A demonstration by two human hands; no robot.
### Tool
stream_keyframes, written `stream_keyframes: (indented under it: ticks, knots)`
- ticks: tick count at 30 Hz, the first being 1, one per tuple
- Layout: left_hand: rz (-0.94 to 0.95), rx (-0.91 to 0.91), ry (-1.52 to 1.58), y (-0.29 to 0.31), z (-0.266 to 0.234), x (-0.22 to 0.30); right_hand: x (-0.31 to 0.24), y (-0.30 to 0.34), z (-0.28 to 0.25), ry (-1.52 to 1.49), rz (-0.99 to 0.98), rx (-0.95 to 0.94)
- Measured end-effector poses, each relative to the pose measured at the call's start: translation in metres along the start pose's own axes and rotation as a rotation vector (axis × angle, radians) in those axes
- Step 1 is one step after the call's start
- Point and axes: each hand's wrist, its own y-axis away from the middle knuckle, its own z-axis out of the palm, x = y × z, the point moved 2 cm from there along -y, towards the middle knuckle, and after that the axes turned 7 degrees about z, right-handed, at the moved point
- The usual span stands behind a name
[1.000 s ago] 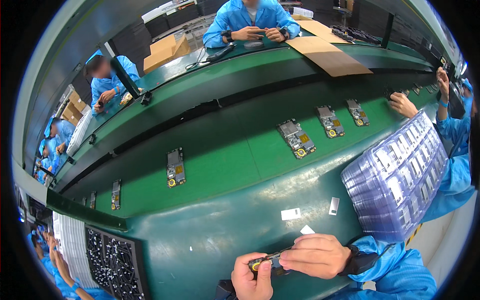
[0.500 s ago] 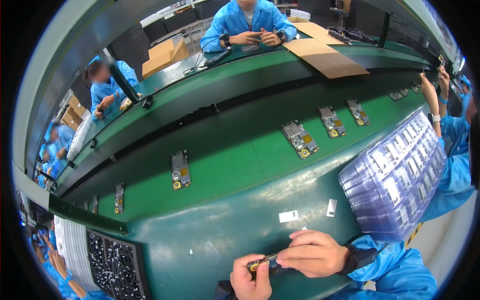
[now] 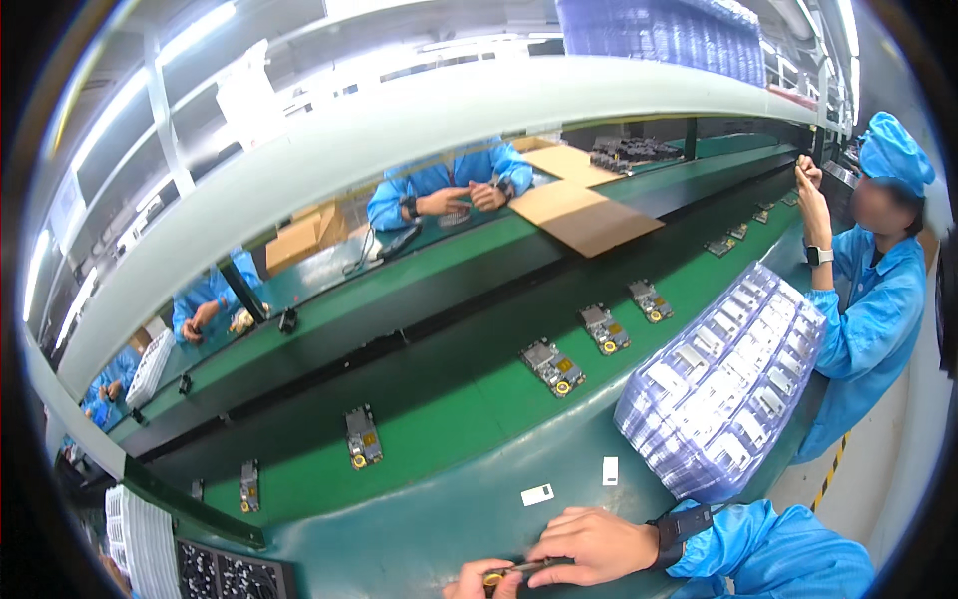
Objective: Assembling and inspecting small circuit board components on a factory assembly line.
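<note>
Workshop: bright ceiling tubes above a pale metal overhead beam (image 3: 399,112).
Work surface: smooth teal-green worktop (image 3: 409,534) beside a flat green conveyor strip (image 3: 464,411).
Held part: dark, slim circuit board with a yellow round component (image 3: 493,579), above the worktop near the lower edge of view.
Left hand: bare left hand (image 3: 469,583), its thumb and fingers pinching the board's left end; partly cut off by the picture edge.
Right hand: bare right hand (image 3: 597,544), fingers close together over the board's right end; whether they grip it cannot be told.
Loose pieces: two small white rectangular plates (image 3: 537,495) lie apart from each other, beyond the right hand.
Tray stack: clear bluish plastic trays (image 3: 723,389), right of the plates.
Conveyor load: grey-and-black rectangular circuit boards (image 3: 552,367), spaced in a row.
Adjacent station: co-worker in blue cap and coat (image 3: 883,275), both forearms raised.
</note>
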Motion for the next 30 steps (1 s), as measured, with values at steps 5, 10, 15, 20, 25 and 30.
stream_keyframes:
  ticks: [5,10,15,20,25,30]
  knots:
    - [-0.026,-0.261,0.172,-0.001,-0.012,-0.018,0.002,0.005,0.023,-0.153,0.308,-0.237]
    - [-0.027,0.073,0.068,-0.022,-0.036,-0.057,0.077,-0.039,0.064,-0.945,0.926,0.227]
    - [-0.053,0.076,-0.192,-0.023,-0.039,-0.062,0.093,-0.066,0.04,-1.139,0.984,0.376]
    - [0.087,-0.059,-0.432,-0.017,-0.038,-0.05,0.051,0.003,0.007,0.068,0.551,-0.097]
    - [0.21,-0.109,-0.527,-0.019,-0.034,-0.04,0.036,0.023,0.014,0.265,0.415,-0.222]
    - [0.216,-0.068,-0.528,-0.021,-0.025,-0.044,0.039,0.02,0.008,0.25,0.475,-0.271]
